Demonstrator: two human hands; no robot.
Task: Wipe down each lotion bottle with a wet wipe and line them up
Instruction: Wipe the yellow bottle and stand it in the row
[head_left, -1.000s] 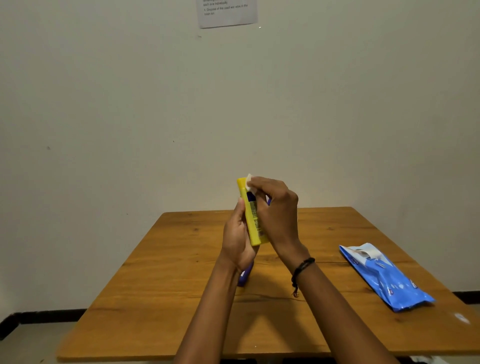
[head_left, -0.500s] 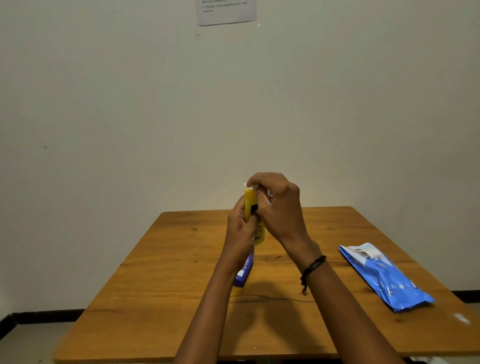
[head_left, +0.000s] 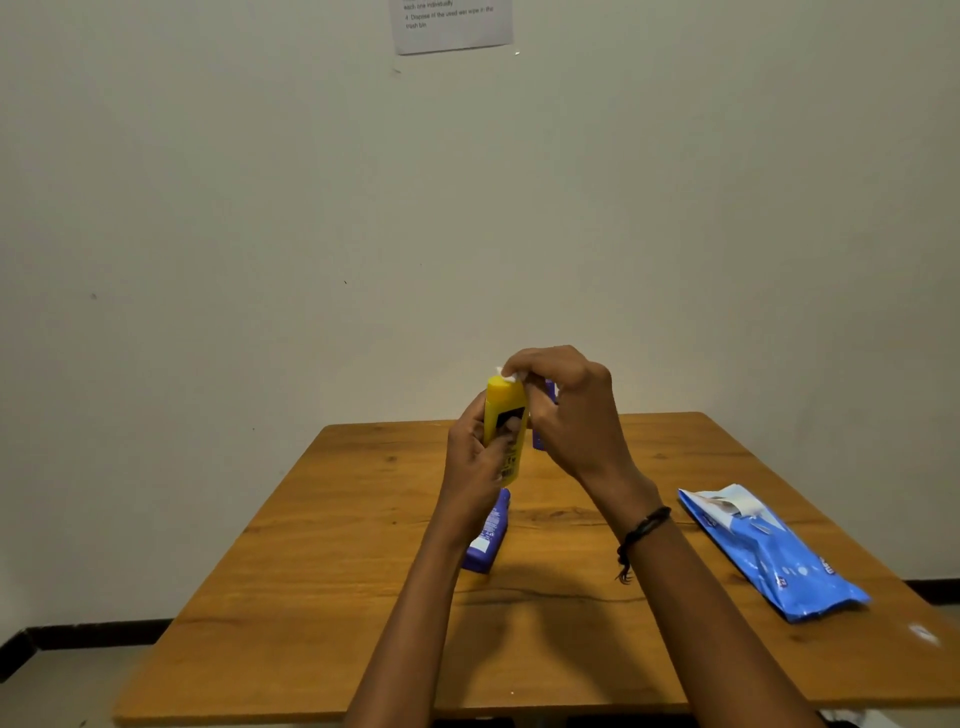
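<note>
One bottle is held upright above the surface: fingers of the left hand wrap its lower half, those of the right hand pinch a wipe on its cap. Light, stiff, likely slick when wet; hold mid-body.

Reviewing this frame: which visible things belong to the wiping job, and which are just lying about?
Job: yellow bottle in left hand; wipe pinched by right hand on its cap; purple bottle lying on table; second purple bottle behind the hands; wipe pack.
Other: wall notice; wristband.
</note>
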